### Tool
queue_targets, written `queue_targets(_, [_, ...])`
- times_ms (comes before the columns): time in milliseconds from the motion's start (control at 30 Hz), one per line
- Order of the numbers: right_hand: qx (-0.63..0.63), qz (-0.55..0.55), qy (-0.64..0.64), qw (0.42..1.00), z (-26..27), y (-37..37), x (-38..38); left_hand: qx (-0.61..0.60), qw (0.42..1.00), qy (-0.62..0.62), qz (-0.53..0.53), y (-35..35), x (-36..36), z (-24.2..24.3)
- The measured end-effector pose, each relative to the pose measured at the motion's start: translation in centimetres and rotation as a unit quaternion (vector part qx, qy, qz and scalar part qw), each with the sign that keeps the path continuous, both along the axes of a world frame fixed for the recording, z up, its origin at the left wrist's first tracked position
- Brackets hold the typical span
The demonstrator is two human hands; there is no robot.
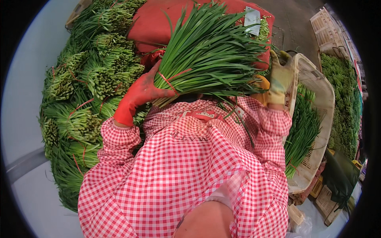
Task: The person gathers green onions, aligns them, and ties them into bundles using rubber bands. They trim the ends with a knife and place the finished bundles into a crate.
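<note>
A big bundle of garlic chives (pixel 208 56) leans across the front of my body. A red tie (pixel 168 81) circles it close to the cut ends. My left hand (pixel 146 86), in a red rubber glove, grips the bundle around that tied part. The long green leaves fan out toward the right. At their tips is my right hand (pixel 278 78) in a worn yellow-green glove, fingers apart and pointing away from me. Nothing shows between those fingers. Just beside it rises the wall of a white plastic crate (pixel 326 119).
Tied chive bundles (pixel 98 71) are piled high on my left. Ahead is a red-covered surface (pixel 151 22) bearing a cleaver blade (pixel 252 21) and chopped trimmings (pixel 263 29). More chives (pixel 303 131) lie inside the crate. Farther right stand dense greens (pixel 339 104) and another crate (pixel 326 31).
</note>
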State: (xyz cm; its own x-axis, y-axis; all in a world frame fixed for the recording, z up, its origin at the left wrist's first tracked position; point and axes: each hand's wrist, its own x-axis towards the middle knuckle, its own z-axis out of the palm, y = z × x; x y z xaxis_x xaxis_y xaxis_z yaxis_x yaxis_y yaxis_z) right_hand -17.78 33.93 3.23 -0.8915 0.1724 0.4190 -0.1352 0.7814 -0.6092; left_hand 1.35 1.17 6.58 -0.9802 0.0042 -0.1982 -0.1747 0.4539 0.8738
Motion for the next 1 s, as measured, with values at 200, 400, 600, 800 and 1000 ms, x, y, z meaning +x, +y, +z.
queue_targets(200, [0.039, 0.556, 0.107, 0.823, -1.6, -7.7, 11.7, 0.088, 0.994, -0.043, -0.039, -1.0, -0.7, -0.4])
queue_targets(400, [0.124, 0.568, 0.153, 0.799, -3.0, -13.4, 12.4, 0.084, 0.996, 0.003, -0.024, -2.9, -0.9, -1.3])
queue_targets(600, [-0.019, 0.521, 0.135, 0.843, 2.4, -12.5, 8.9, 0.286, 0.956, 0.068, -0.015, -3.6, -2.5, 0.5])
queue_targets(800, [-0.445, 0.521, -0.055, 0.726, 12.3, -8.8, 4.5, 0.332, 0.921, 0.201, -0.03, -0.1, -8.6, 4.6])
queue_targets(1000, [-0.569, 0.429, -0.069, 0.698, 11.7, -8.1, 2.1, 0.445, 0.874, 0.17, -0.095, 10.1, -12.3, 4.2])
